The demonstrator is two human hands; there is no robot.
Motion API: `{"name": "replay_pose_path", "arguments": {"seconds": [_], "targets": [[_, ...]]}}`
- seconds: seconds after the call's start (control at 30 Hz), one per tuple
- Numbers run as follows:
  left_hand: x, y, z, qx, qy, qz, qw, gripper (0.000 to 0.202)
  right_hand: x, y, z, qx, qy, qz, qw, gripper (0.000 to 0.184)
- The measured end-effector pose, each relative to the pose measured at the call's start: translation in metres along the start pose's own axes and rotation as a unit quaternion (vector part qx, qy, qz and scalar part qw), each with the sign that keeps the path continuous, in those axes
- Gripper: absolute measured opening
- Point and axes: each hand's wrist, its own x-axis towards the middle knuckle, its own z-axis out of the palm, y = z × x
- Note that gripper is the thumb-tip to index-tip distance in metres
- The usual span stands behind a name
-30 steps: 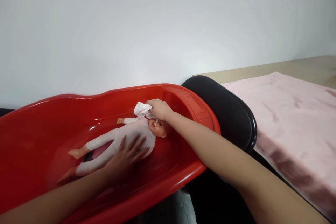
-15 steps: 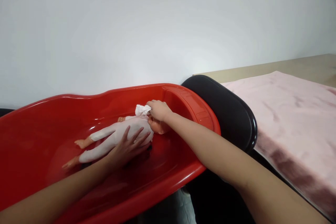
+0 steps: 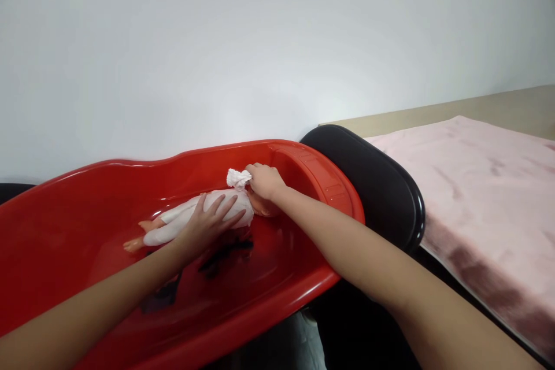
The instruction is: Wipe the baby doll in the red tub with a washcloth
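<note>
Doll (image 3: 182, 222) lies mid-frame in our red tub (image 3: 329, 185); our left hand (image 3: 208, 222) spreads flat on it, our right hand (image 3: 262, 180) pinches a white cloth (image 3: 237, 178).

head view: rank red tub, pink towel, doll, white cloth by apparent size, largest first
1. red tub, widest thing in frame.
2. pink towel: cut off by the frame edge and nearer the camera, so its rank against the tub is unsure.
3. doll, partly under the left hand.
4. white cloth, bunched in the right hand.

doll (image 3: 195, 221) in red tub (image 3: 329, 185), hands apparently pressing
</note>
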Motion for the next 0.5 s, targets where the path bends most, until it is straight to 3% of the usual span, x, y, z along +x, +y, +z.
{"name": "replay_pose_path", "arguments": {"seconds": [0.17,0.27,0.4,0.5], "targets": [[0.012,-0.020,-0.008,-0.002,-0.016,-0.059,0.998,0.069,-0.005,-0.008,-0.013,0.015,0.045,-0.012,0.999,0.029],[0.025,-0.038,-0.018,-0.013,-0.019,-0.115,0.993,0.067,-0.007,-0.012,-0.016,0.022,0.090,-0.056,0.994,0.028],[0.047,-0.061,-0.026,-0.047,-0.029,-0.142,0.988,0.064,-0.005,-0.007,-0.013,0.041,0.123,-0.055,0.990,0.033],[0.060,-0.075,-0.029,-0.057,-0.039,-0.162,0.984,0.065,-0.004,-0.003,-0.013,0.040,0.132,-0.091,0.986,0.043]]}}
